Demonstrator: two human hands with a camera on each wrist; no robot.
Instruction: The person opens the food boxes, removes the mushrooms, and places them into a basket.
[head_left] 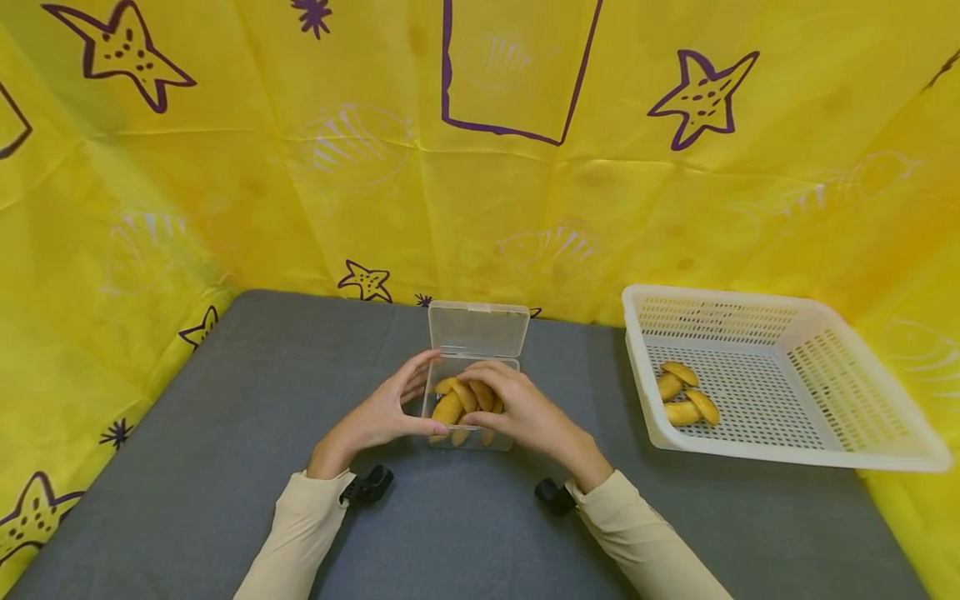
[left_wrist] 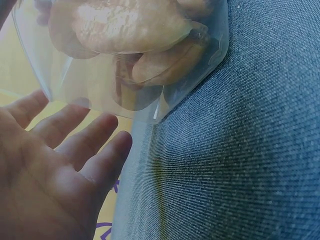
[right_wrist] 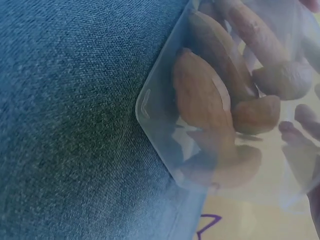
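Note:
A clear plastic box (head_left: pixel 471 440) with its hinged lid (head_left: pixel 480 327) raised stands in the middle of the grey cloth-covered table. Several brown-yellow mushrooms (head_left: pixel 447 407) lie inside, also visible through the wall in both wrist views. My left hand (head_left: pixel 382 408) spans the box's left side, thumb at the front corner and fingers toward the back. In the left wrist view its extended fingers (left_wrist: pixel 87 142) reach the clear wall. From the right, my right hand (head_left: pixel 525 408) reaches over the opening, its bent fingers and thumb around a mushroom (head_left: pixel 482 395) among the others.
A white perforated plastic basket (head_left: pixel 750 454) stands at the right of the table (head_left: pixel 225 433), with two mushrooms (head_left: pixel 692 408) at its left end. Yellow printed cloth (head_left: pixel 480 192) hangs close behind the table and along the sides. Each wrist carries a small black camera (head_left: pixel 371 483).

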